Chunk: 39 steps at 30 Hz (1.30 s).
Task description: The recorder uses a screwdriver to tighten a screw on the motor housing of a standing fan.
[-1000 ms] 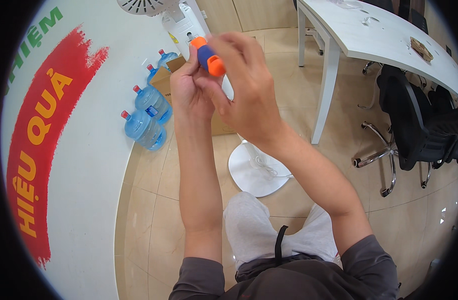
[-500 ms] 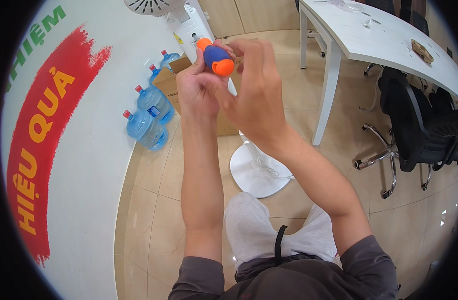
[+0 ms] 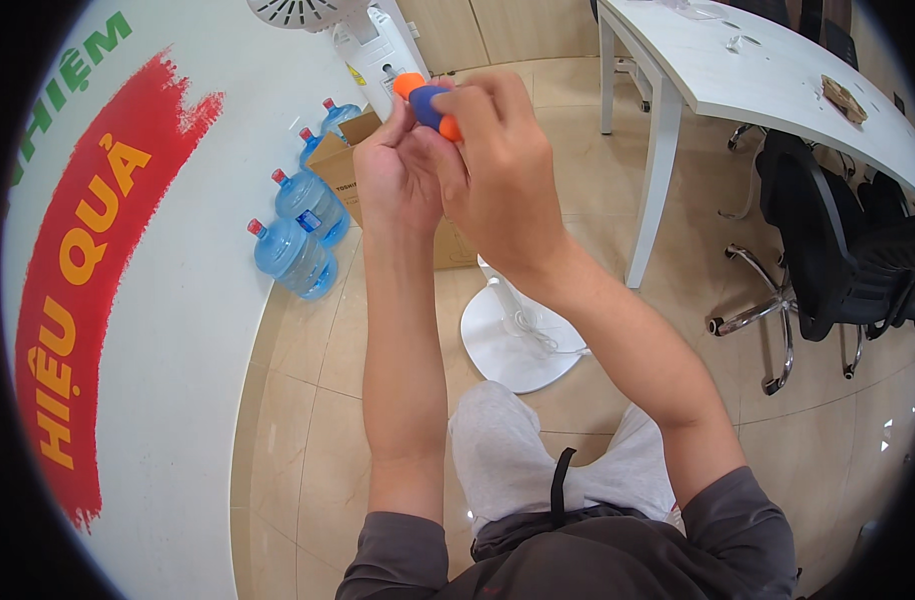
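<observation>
A stubby screwdriver (image 3: 430,103) with a blue-and-orange handle is held in front of a white upright appliance (image 3: 402,42). Its orange front end faces a small dark slot on the appliance; whether its tip touches there I cannot tell. My left hand (image 3: 403,165) cups the handle from below, its thumb beside the front part. From the right, my right hand (image 3: 508,165) has its fingers closed over the rear part and hides much of the orange back end.
The appliance's round white base (image 3: 523,350) stands on the tiles with a coiled cord. Behind my hands is a cardboard box (image 3: 335,172). Large blue water bottles (image 3: 296,258) line the left wall. A white table (image 3: 768,85) and a black office chair (image 3: 828,240) stand at right.
My right hand's fingers have closed over the screwdriver's rear end, which showed uncovered before. The handle has shifted slightly up; my left hand stays nearly in place.
</observation>
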{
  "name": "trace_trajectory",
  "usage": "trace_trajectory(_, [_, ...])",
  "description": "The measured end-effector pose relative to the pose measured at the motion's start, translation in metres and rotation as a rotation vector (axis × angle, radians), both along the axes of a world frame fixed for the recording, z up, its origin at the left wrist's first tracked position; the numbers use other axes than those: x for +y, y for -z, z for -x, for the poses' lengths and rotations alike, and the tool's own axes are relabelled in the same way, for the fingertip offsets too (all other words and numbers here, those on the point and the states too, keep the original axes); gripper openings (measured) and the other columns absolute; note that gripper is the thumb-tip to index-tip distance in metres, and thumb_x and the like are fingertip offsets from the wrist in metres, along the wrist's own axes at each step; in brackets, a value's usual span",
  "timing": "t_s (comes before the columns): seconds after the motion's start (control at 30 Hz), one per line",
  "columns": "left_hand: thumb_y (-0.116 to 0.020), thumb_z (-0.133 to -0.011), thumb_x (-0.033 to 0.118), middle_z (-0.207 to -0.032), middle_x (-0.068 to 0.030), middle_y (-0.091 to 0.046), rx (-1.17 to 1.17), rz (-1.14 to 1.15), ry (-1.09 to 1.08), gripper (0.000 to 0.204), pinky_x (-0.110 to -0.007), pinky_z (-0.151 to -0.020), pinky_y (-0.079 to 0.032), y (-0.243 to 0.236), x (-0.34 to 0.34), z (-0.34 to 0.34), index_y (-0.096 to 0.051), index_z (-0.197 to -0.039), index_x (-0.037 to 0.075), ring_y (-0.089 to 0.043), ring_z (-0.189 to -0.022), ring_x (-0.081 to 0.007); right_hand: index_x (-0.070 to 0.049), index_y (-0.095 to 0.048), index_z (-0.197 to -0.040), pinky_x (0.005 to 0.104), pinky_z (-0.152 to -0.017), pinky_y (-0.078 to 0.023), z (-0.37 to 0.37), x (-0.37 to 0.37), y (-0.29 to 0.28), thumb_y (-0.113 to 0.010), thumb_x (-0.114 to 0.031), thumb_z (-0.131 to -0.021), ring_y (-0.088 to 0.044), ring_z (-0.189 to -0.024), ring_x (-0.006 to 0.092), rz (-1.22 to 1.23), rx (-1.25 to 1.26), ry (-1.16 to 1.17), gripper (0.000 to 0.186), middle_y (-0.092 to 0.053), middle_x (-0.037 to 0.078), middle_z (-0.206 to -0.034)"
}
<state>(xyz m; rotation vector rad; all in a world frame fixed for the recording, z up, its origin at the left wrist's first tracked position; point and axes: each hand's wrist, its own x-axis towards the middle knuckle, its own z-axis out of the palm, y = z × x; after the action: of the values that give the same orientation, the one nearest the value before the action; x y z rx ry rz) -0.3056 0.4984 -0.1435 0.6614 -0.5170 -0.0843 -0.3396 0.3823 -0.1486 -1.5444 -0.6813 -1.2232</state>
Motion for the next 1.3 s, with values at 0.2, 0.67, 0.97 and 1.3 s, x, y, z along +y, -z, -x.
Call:
trace_trajectory(0.2, [-0.045, -0.104, 0.028, -0.111, -0.015, -0.061, 0.125, -0.065, -0.275, 0.036, -0.035, -0.092, -0.053, -0.006, -0.005, 0.001, -0.05, -0.12, -0.005, -0.062, -0.101, -0.0238, -0.001, -0.06, -0.103, 0.0367, -0.072, -0.05, 0.003, 0.003, -0.002, -0.072, 0.0, -0.078, -0.056, -0.088, 0.0314, -0.052, -0.138, 0.005, 0.028, -0.055, 0.017, -0.105])
trace_trajectory(0.67, [-0.044, -0.105, 0.035, -0.107, -0.0137, -0.061, 0.102, 0.032, -0.133, 0.042, -0.036, -0.086, -0.054, -0.006, -0.007, 0.003, -0.047, -0.121, -0.004, -0.062, -0.099, -0.0234, 0.0, -0.061, -0.107, 0.0389, -0.077, -0.051, 0.006, 0.003, 0.001, -0.073, -0.003, -0.078, -0.056, -0.095, 0.0321, -0.076, 0.089, -0.025, 0.032, -0.054, 0.017, -0.109])
trace_trajectory(0.97, [-0.044, -0.104, 0.036, -0.109, -0.0128, -0.061, 0.112, -0.072, -0.226, 0.042, -0.035, -0.086, -0.053, -0.01, -0.01, 0.006, -0.05, -0.12, -0.002, -0.061, -0.099, -0.024, -0.001, -0.059, -0.112, 0.0372, -0.072, -0.051, 0.002, 0.001, 0.002, -0.075, -0.005, -0.079, -0.058, -0.086, 0.0299, -0.036, 0.024, -0.003, 0.037, -0.053, 0.017, -0.109])
trace_trajectory(1.3, [-0.043, -0.105, 0.034, -0.11, -0.0132, -0.06, 0.096, -0.016, -0.13, 0.042, -0.037, -0.091, -0.051, -0.01, -0.006, 0.007, -0.047, -0.123, -0.004, -0.06, -0.1, -0.0247, -0.003, -0.06, -0.11, 0.037, -0.072, -0.049, 0.002, 0.001, 0.003, -0.071, 0.001, -0.078, -0.057, -0.086, 0.0295, -0.056, 0.04, 0.001, 0.034, -0.051, 0.016, -0.111])
